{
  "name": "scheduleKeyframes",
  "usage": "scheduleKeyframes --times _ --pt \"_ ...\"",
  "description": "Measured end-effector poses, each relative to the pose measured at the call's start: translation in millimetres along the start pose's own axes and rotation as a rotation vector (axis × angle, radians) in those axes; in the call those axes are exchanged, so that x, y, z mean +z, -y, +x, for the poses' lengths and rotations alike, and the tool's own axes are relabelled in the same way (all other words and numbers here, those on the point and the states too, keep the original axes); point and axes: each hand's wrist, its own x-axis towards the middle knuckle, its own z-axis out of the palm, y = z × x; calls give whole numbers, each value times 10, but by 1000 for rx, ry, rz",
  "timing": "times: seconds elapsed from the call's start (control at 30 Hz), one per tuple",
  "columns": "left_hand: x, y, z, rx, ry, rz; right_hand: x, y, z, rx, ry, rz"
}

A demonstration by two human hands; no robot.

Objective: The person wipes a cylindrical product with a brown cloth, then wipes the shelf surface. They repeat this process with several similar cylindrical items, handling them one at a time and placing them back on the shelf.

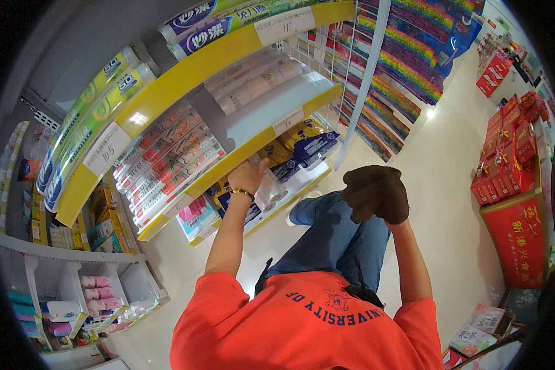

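Observation:
My left hand, with a beaded bracelet on the wrist, reaches to the lower shelf beneath a yellow shelf edge. Clear plastic-wrapped rolls lie right beside it. Its fingertips are partly hidden, so I cannot tell whether it grips anything. A fuzzy brown mitt or cloth covers my right hand, which is raised in front of my thighs. No fingers show through the brown fabric. Above my left hand, several printed film rolls lie side by side on the middle shelf, with more pale rolls farther along.
Green boxed rolls stand on the upper shelf, behind a yellow price strip. A white wire rack end separates the shelves from hanging rainbow-striped packs. Red gift boxes are stacked at the right. White bins stand lower left.

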Motion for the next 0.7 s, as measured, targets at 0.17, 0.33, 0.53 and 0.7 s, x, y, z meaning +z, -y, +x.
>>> scheduleKeyframes --times 0.17,0.33,0.53,0.7 --pt "-760 -282 208 97 664 -743 85 272 -32 -32 43 -185" --pt "-997 -182 952 249 -17 -475 191 431 -139 86 128 401" --pt "-768 23 1494 80 170 256 204 533 -297 -93 178 -229" --pt "-782 -7 1467 111 127 288 228 428 -347 334 195 220"
